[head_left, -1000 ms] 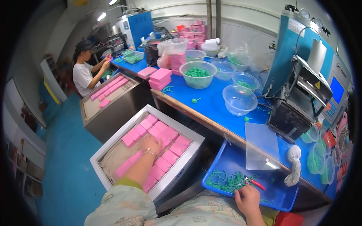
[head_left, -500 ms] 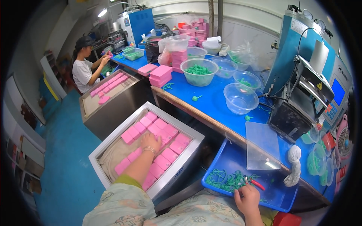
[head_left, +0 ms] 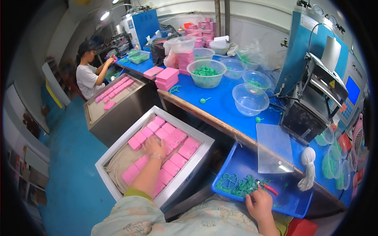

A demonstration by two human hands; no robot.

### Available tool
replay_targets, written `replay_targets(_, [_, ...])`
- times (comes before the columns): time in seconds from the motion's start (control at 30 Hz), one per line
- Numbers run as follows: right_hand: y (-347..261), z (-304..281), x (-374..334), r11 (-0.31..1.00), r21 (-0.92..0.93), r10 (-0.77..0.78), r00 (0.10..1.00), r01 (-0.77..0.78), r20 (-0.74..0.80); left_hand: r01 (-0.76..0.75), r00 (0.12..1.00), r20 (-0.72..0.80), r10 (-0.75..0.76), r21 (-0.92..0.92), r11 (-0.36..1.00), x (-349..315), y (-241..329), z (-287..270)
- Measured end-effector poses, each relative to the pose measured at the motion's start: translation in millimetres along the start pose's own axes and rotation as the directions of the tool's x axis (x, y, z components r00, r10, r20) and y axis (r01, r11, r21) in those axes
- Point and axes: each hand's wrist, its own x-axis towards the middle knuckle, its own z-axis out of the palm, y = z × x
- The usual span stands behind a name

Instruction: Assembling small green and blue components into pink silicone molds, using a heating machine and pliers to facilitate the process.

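My left hand is bent down over the rows of pink blocks in a metal-rimmed box, its fingers curved around one of them; the fingertips are partly hidden. Beige cloth or lining shows on the box's left side. My right hand is curled at the near edge of a blue tray. Whatever its fingers hold is too small to make out. Just beyond them lie red-handled pliers, beside a heap of tangled green pieces.
The blue workbench carries clear bowls, some with green pieces, and pink block stacks. A clear plastic sheet overhangs the tray. White cord and a machine stand right. Far left, a person works by another box.
My left hand has shifted slightly left over the pink blocks. The right hand stays by the pliers, almost unmoved. The whole view has shifted a little.
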Motion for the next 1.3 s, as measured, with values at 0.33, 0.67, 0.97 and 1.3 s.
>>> replay_targets(0.33, [-2.7,-1.6,3.7,0.999,-0.047,0.01,1.0,-0.01,0.013,-0.053,0.946,0.319,-0.066,0.348,0.936,85.7,-83.5,-23.4])
replay_targets(0.67, [4.4,-16.7,-0.5,0.966,0.221,0.107,0.986,-0.134,0.128,0.039,0.999,0.044,-0.029,-0.239,0.97,87.2,-77.7,-72.5])
replay_targets(0.97, [-10.6,-77.6,39.4,0.916,0.401,0.005,1.0,0.002,-0.017,0.246,0.392,0.213,0.895,-0.962,0.121,-46.7,164.4,-165.9])
replay_targets(1.3, [41.7,-110.7,82.3,0.924,0.382,0.065,0.976,0.02,-0.207,-0.28,0.067,-0.022,0.998,-0.96,-0.003,-143.3,322.9,-155.0])
